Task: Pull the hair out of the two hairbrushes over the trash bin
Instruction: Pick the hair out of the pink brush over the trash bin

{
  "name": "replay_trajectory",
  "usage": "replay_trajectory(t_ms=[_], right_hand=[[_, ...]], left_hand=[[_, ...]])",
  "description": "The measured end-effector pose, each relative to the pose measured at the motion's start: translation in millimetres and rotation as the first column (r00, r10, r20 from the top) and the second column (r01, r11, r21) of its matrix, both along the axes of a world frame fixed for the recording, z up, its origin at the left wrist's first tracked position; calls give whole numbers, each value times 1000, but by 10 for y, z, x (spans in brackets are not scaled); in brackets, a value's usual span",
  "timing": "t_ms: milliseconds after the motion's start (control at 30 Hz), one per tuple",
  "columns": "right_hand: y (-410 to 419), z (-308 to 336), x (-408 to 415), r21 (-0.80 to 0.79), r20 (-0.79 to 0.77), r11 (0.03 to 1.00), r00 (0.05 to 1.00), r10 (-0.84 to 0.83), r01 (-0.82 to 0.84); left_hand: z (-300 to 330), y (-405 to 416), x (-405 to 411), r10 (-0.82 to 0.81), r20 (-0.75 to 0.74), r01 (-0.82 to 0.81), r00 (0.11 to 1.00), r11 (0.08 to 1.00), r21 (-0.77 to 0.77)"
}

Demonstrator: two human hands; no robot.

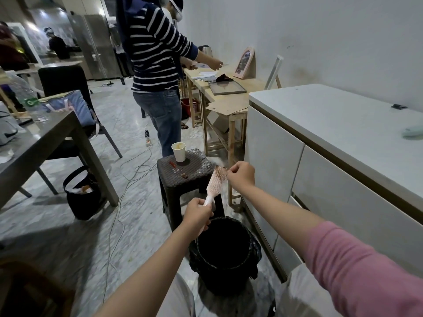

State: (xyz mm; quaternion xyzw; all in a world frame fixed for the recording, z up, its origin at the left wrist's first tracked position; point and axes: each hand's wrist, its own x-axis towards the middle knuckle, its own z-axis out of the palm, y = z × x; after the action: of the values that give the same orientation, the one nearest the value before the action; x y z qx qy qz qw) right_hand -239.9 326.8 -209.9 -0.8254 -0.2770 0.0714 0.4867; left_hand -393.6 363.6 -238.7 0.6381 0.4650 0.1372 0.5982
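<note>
A pale pink hairbrush (216, 182) is held upright and tilted, a little beyond and above the black trash bin (223, 252). My left hand (197, 213) is closed around its handle. My right hand (240, 175) pinches at reddish-brown hair caught near the top of the bristles. The bin stands on the floor below my arms, lined with a black bag, its inside dark. A light green object (413, 132), perhaps a second brush, lies on the white counter at the far right; I cannot tell for sure.
A dark wicker stool (183, 172) behind the bin carries a paper cup (178, 152). A white cabinet (320, 161) is on my right. A person in a striped sweater (155, 56) stands ahead at a wooden bench. Cables cross the floor; a grey table (41, 147) and black bag (82, 197) sit left.
</note>
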Motion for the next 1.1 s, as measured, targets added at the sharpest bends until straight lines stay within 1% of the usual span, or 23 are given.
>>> replay_trajectory(t_ms=[133,300,367,467,500,600,733,900,1033,1100], right_hand=[[-23,34,-33,32,3,999,1000,-10,10],[-73,103,-43,114,-17,993,1000,-6,7],[-104,97,-25,134,-19,991,1000,-4,6],[-193,78,63,186,-57,980,996,-65,75],[-236,75,105,202,-77,974,993,-87,101],[-378,53,207,193,-104,975,991,-89,108],[-419,-34,213,142,-129,986,989,-72,90],[-336,-98,164,80,-159,992,983,-89,102],[-290,-178,164,22,-195,994,975,-103,109],[-265,-227,175,-23,-216,996,972,-87,84]], left_hand=[[0,-11,17,25,12,-23,1000,996,-84],[81,-13,62,90,14,-86,996,980,-179],[97,29,62,152,9,-146,988,963,-228],[-12,193,-9,303,42,-276,952,910,-310],[-57,255,-55,340,28,-315,940,897,-310],[-158,362,-144,356,-27,-351,934,899,-264],[-127,315,-126,347,-44,-349,937,914,-206],[-78,278,-74,329,-60,-335,942,930,-152],[-58,287,-79,331,-57,-336,942,933,-127],[-46,286,-89,318,-54,-323,946,939,-119]])
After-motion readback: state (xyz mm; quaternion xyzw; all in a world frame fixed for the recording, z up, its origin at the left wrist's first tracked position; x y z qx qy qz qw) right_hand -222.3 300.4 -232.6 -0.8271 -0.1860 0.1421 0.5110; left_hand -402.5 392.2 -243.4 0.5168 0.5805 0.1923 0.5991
